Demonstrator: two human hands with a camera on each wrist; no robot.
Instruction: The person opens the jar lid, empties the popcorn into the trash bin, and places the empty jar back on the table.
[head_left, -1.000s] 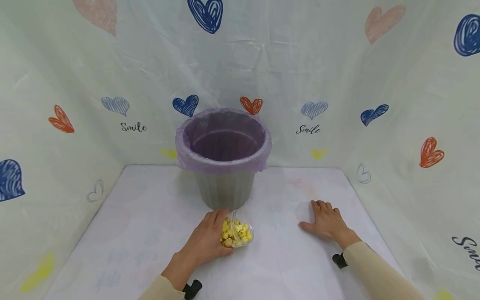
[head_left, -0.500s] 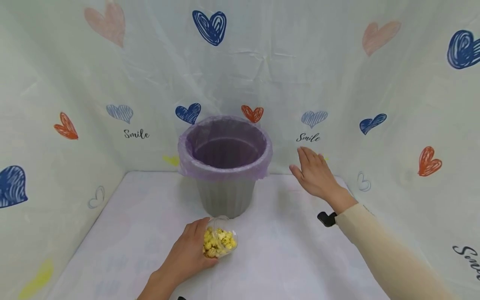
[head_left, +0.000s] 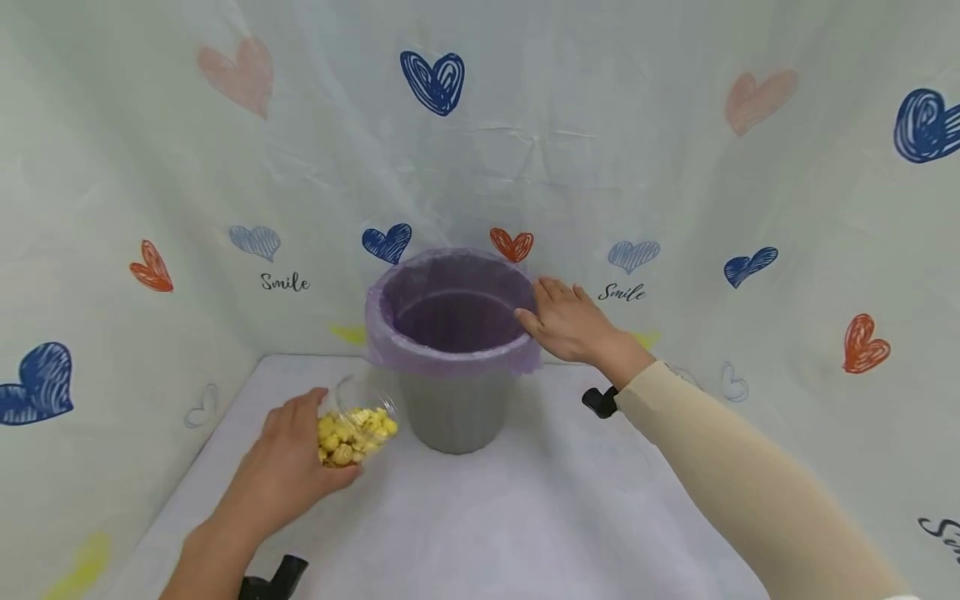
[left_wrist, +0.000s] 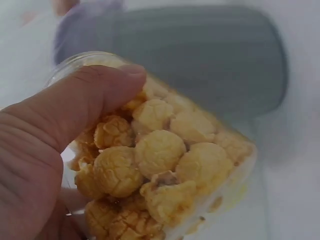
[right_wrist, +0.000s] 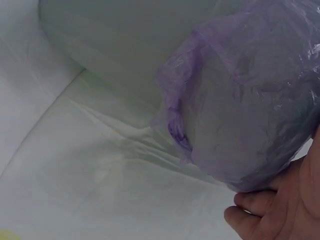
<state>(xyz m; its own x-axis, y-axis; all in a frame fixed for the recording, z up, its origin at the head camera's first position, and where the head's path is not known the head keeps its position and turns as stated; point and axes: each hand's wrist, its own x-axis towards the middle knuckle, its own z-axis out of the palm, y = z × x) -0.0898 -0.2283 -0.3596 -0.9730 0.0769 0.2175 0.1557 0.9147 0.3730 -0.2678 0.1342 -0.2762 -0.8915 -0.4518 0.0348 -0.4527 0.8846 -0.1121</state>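
My left hand (head_left: 281, 454) grips a clear plastic jar (head_left: 382, 406) of yellow popcorn (head_left: 351, 435). The jar lies tilted in the hand, its rounded clear end toward the bin. Close up in the left wrist view, the thumb (left_wrist: 100, 97) presses along the jar's side over the popcorn (left_wrist: 160, 150). A grey bin (head_left: 457, 412) with a purple bag liner (head_left: 450, 358) folded over its rim stands at the back of the table. My right hand (head_left: 570, 325) is at the bin's right rim, its fingers extended along the liner (right_wrist: 240, 110) and the thumb overlapping the edge.
The white table (head_left: 465, 533) is enclosed by pale cloth walls (head_left: 525, 167) printed with hearts and "Smile" lettering. The back wall rises close behind the bin. A black wrist camera (head_left: 273, 579) sits below the left hand.
My right hand has lifted off the table's right side and moved left to the bin rim. My left hand has carried the popcorn jar left, away from the bin's front.
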